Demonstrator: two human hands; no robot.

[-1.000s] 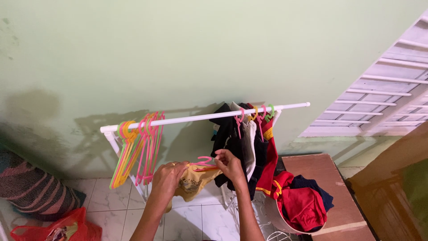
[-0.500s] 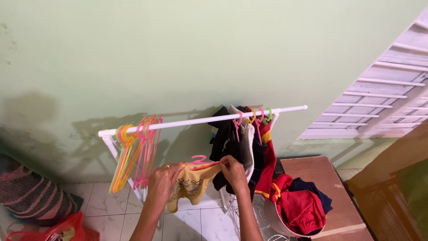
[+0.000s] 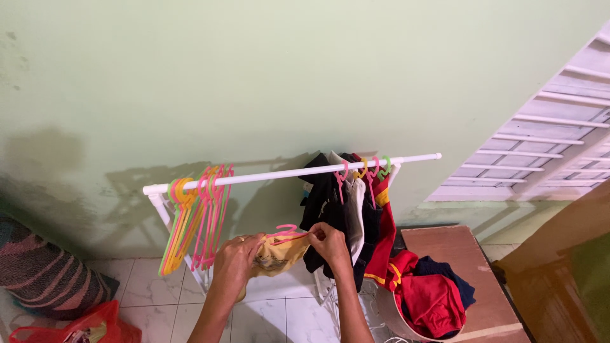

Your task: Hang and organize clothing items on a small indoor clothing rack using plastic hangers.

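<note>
Two hands [image 3: 283, 251] pinch one yellow garment [image 3: 279, 256] (on one pink hanger [image 3: 287, 231]).

Mustard-yellow garment [image 3: 276, 255] on a pink hanger [image 3: 287, 232]; white rail [image 3: 286, 173]; pale green wall [image 3: 286, 76]

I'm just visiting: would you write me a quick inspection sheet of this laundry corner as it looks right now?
Surface: white tiled floor.
Job's things: yellow garment on a pink hanger, in front of the white rail.
Clutter: empty coloured hangers at the rail's left; hung clothes at its right; basket of red and dark clothes; red bag.
Grippers: left hand and right hand both grip the garment.
Cables: nothing seen.
Surroundings: green wall; white slatted frame.
</note>
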